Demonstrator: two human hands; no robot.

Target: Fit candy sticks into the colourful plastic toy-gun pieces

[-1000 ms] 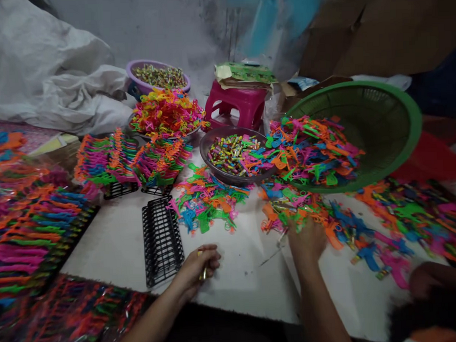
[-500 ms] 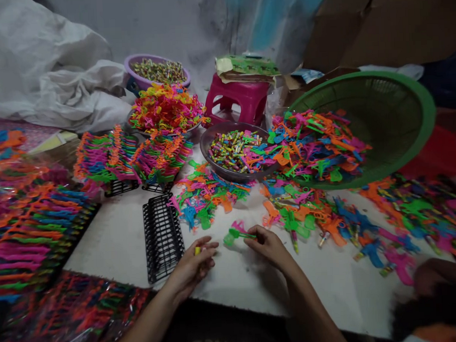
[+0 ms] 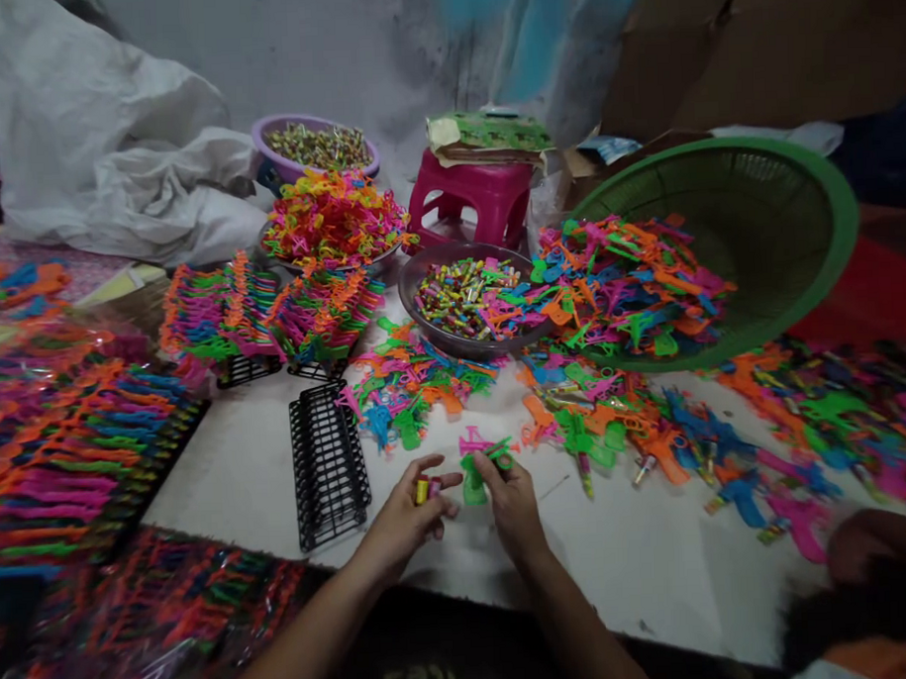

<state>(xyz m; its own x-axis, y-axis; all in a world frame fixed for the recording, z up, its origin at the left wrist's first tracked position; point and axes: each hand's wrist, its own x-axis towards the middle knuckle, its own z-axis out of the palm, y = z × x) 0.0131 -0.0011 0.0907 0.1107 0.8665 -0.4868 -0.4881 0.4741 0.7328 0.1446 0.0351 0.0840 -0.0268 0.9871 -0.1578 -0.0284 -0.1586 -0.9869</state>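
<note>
My left hand (image 3: 411,514) is curled round a small yellow and pinkish candy tube (image 3: 423,490), held toward the fingertips; whether it is one tube or two I cannot tell. To its right, my right hand (image 3: 514,501) pinches a green plastic toy gun (image 3: 473,485) whose grip points down. Just behind that gun a pink toy gun (image 3: 471,441) lies on the white tabletop. A black plastic rack (image 3: 330,468) lies left of my left hand. Beyond my hands is a loose pile of coloured toy guns (image 3: 425,380).
A dark bowl (image 3: 412,316) holds small candy tubes. At the right, a tilted green basket (image 3: 829,257) spills toy guns. Filled racks of toy guns (image 3: 92,441) stand left. A pink stool (image 3: 469,185) and purple basin (image 3: 264,148) are behind. Another person's dark hair (image 3: 864,612) shows lower right.
My right hand has moved left with the green toy gun, closer to my left hand. My left hand has shifted slightly right, and more of the yellow tube shows.
</note>
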